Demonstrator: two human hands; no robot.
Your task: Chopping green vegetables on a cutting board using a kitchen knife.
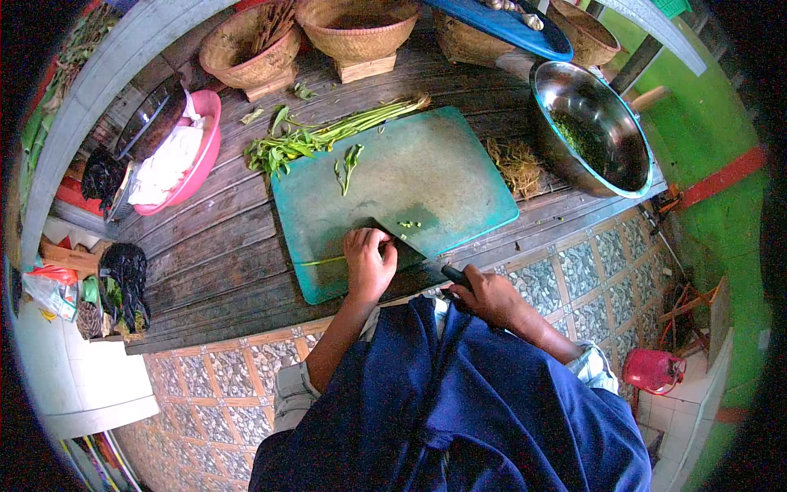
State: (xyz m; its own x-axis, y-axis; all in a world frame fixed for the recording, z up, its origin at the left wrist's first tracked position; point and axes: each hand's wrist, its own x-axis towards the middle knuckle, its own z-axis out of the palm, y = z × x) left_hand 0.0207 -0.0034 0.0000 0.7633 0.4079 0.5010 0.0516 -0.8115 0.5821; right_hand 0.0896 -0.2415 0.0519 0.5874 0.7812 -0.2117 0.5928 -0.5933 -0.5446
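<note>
My right hand (489, 296) is closed round the black handle of a kitchen knife (409, 246), whose blade points up and left over a green-edged cutting board (473, 154). Against the blade, my left hand (371, 261) presses a thin green stalk (323, 262) to the board; the stalk runs out to the left. Several small cut pieces (409, 224) lie just beyond the blade. Higher on the board is a short leafy sprig (349, 169). A bunch of long-stemmed leafy greens (344, 129) lies along the board's far edge.
Right of the board are a heap of roots (515, 167) and a metal bowl (624, 141) holding chopped greens. Woven baskets (359, 34) and a blue tray (504, 21) with garlic stand at the back. A pink basin (212, 141) with white cloth or plastic is at left.
</note>
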